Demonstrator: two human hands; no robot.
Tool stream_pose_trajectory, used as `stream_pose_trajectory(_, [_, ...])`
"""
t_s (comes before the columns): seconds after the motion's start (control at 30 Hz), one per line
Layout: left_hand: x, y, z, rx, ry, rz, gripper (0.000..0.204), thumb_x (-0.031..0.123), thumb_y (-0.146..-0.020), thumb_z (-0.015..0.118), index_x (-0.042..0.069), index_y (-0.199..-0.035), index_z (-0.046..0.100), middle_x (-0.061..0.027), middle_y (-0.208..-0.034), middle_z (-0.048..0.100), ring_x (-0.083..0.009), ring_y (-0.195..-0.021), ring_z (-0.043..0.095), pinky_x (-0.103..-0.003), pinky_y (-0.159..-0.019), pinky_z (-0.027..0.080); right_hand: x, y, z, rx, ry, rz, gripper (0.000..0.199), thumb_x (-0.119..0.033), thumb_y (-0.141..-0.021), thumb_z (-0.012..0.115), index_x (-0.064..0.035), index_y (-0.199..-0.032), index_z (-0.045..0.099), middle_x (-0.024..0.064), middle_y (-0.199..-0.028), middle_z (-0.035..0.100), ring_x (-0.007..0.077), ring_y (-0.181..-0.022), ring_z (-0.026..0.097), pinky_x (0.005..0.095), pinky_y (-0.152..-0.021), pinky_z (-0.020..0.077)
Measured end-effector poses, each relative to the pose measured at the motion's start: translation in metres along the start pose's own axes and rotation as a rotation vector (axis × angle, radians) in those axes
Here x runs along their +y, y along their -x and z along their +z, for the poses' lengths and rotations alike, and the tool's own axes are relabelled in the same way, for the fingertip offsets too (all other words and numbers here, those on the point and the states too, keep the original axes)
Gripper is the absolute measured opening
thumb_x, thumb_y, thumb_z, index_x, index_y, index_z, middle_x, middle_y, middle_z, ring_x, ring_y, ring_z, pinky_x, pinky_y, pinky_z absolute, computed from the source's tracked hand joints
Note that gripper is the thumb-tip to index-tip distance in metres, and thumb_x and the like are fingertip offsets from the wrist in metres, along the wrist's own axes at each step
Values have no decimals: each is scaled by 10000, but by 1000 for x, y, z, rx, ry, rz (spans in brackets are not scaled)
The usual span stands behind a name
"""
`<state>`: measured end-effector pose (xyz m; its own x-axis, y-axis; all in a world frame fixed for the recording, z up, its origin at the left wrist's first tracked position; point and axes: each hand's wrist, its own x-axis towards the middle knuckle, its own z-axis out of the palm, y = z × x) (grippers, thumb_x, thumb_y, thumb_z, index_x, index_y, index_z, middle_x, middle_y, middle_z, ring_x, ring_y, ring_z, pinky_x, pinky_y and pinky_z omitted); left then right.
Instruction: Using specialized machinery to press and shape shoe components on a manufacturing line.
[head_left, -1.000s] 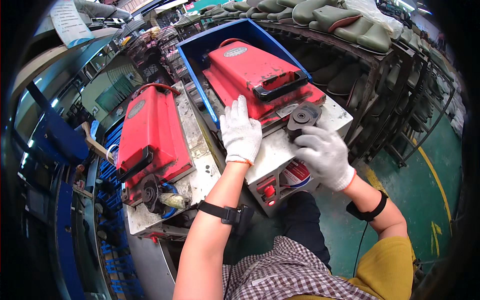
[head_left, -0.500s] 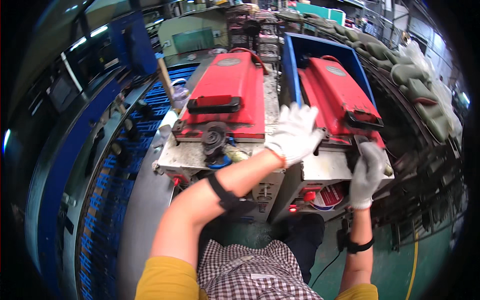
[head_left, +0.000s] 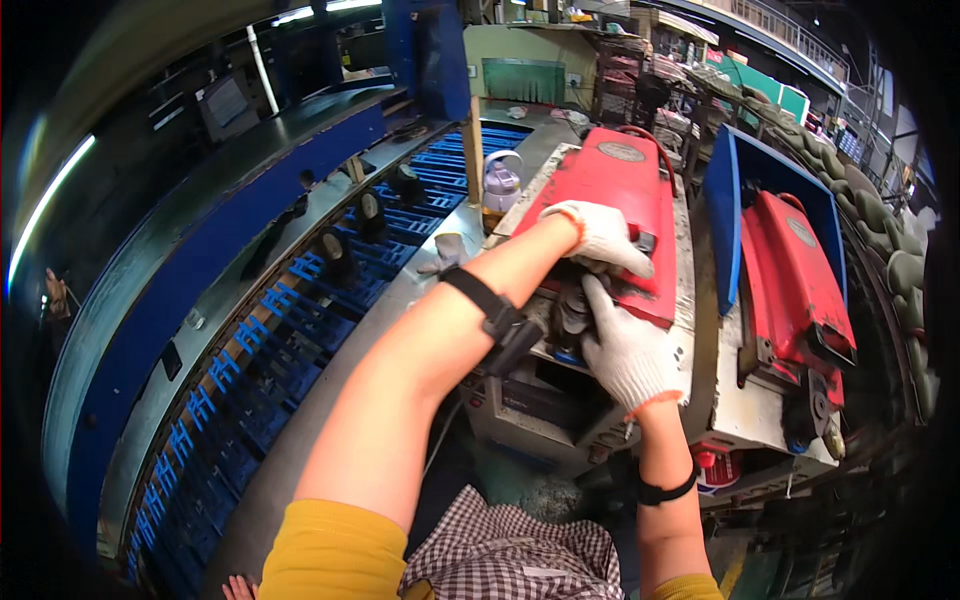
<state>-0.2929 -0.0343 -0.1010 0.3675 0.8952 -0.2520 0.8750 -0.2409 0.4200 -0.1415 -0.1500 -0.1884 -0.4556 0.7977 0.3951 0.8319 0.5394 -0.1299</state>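
Observation:
Two red-topped machines stand side by side on a worn metal bench. My left hand (head_left: 603, 236), in a white glove, curls over the front edge of the left machine's red cover (head_left: 620, 190), beside its black handle. Just below it, my gloved right hand (head_left: 628, 350) grips a dark round part (head_left: 570, 312) at the front of that same machine. The part is half hidden by both gloves. A black band sits on each wrist.
The second red machine (head_left: 800, 275) stands to the right, behind a blue bin wall (head_left: 725, 205). A pale jug (head_left: 500, 182) and a wooden stick (head_left: 473, 150) stand at the bench's left. A blue slatted conveyor (head_left: 300, 330) curves along my left. Green shoe parts (head_left: 895, 270) line the right.
Both hands have moved from the right machine over to the front of the left one. My right hand now holds the dark round part there.

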Motion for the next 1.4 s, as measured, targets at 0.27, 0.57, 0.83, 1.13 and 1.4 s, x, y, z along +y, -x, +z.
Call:
stream_pose_trajectory(0.27, [-10,-14,-2,-125,184,62,635,587,-795,831,-5,-1024,833,-96,-992,830,-234,-881,771,-383,-856,629,1,6,3,26,-188,122,635,-211,-888,720,-211,-1512,605,219,-1091,767,416,-969,746,514,-866,592])
stream_pose_trajectory(0.57, [-12,-13,-8,-195,276,88,493,502,-861,817,31,-1006,809,-98,-966,824,-196,-762,738,-326,-721,597,0,9,-1,10,-158,117,625,-227,-894,724,-197,-1507,612,216,-1066,768,415,-940,747,517,-854,596])
stream_pose_trajectory(0.83, [-14,-12,-15,-309,489,60,473,497,-936,792,62,-1120,757,-83,-967,817,-201,-828,774,-357,-774,624,0,9,1,55,-116,94,619,-221,-892,733,-195,-1500,620,202,-1013,767,404,-897,747,507,-822,596])
stream_pose_trajectory(1.13, [-14,-10,-14,-301,564,116,438,498,-1020,696,75,-1127,740,-95,-990,819,-197,-805,776,-353,-743,638,0,10,1,80,-152,83,605,-220,-896,739,-206,-1491,633,190,-1064,775,395,-924,753,493,-832,602])
stream_pose_trajectory(1.4, [-18,-17,-15,-373,564,64,476,505,-1056,627,49,-1111,752,-111,-1015,825,-179,-790,774,-339,-726,642,1,11,3,84,-151,74,586,-207,-902,732,-197,-1481,640,190,-1074,771,396,-932,751,490,-832,601])
